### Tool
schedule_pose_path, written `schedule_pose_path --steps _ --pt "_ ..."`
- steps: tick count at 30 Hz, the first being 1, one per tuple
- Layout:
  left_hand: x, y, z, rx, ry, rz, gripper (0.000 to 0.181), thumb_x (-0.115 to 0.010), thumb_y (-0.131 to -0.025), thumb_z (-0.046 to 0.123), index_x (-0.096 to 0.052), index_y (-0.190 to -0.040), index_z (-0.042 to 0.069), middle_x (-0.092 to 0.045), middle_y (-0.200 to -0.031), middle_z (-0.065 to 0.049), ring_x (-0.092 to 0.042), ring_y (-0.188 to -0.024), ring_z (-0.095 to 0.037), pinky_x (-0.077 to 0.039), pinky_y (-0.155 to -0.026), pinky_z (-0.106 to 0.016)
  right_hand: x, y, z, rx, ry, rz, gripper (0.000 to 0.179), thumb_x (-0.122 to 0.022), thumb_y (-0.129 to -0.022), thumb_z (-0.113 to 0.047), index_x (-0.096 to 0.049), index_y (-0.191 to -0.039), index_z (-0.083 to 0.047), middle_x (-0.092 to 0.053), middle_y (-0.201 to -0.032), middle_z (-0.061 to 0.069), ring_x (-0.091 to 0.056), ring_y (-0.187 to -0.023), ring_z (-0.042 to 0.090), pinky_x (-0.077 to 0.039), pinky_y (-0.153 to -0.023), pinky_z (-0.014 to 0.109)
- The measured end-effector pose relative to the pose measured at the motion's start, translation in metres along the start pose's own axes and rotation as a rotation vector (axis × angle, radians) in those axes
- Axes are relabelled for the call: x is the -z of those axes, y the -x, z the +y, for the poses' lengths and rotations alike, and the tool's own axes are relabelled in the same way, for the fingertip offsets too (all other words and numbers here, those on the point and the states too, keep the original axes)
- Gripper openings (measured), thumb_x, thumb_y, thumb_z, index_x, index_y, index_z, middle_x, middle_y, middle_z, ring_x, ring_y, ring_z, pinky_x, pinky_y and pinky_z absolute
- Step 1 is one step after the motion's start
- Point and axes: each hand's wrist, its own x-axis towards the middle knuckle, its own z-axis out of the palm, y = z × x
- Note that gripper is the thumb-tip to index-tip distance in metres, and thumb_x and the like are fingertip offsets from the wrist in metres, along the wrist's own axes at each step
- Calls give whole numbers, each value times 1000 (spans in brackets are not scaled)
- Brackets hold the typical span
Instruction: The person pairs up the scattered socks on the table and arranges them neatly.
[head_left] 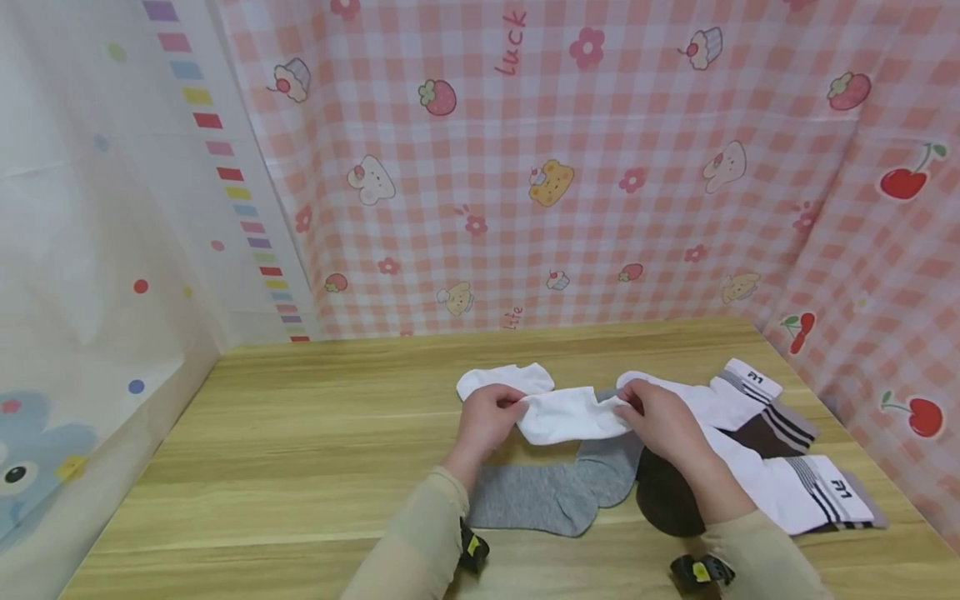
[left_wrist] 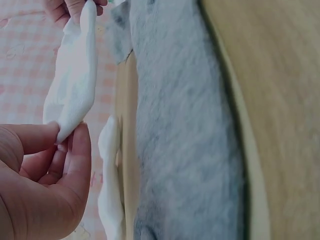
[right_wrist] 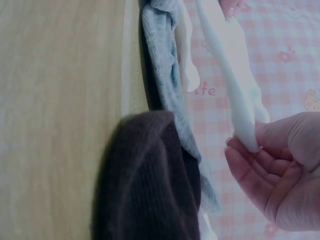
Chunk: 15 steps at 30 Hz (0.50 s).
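Between my two hands a short white sock (head_left: 570,417) is stretched level above the table. My left hand (head_left: 487,421) pinches one end between thumb and fingers, as the left wrist view also shows with the sock (left_wrist: 72,75). At the other end my right hand (head_left: 663,417) pinches the sock (right_wrist: 235,80) the same way. Behind the left hand lies a second short white sock (head_left: 502,379). Below the held sock a grey sock (head_left: 536,496) lies flat on the wooden table (head_left: 300,450), its upper part partly hidden.
On the right, white striped socks (head_left: 795,492) and dark brown socks (head_left: 667,496) lie overlapping, partly under my right forearm. A pink checked cloth (head_left: 480,208) hangs behind the table, and a white dotted cloth (head_left: 135,208) hangs at the left.
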Motion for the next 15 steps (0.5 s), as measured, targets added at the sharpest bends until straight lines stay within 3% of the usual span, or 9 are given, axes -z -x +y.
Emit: schedule_pose_path --steps 8,15 --pt "8 -1 -1 65 73 15 7 -71 -88 3 -72 -91 -3 -65 -77 -6 -56 -65 -12 -53 -57 -26 -6 -8 -4 16 -46 82 13 -73 -88 -8 -62 -92 -3 -56 -75 3 -50 -70 20 -42 -65 37" --pt "15 -2 -3 58 80 20 8 -70 -89 3 -71 -91 -5 -65 -78 -7 -56 -66 -13 -54 -58 -27 -9 -14 -9 19 -71 86 11 -71 -90 -8 -63 -93 -1 -60 -79 6 -53 -72 21 -45 -67 39"
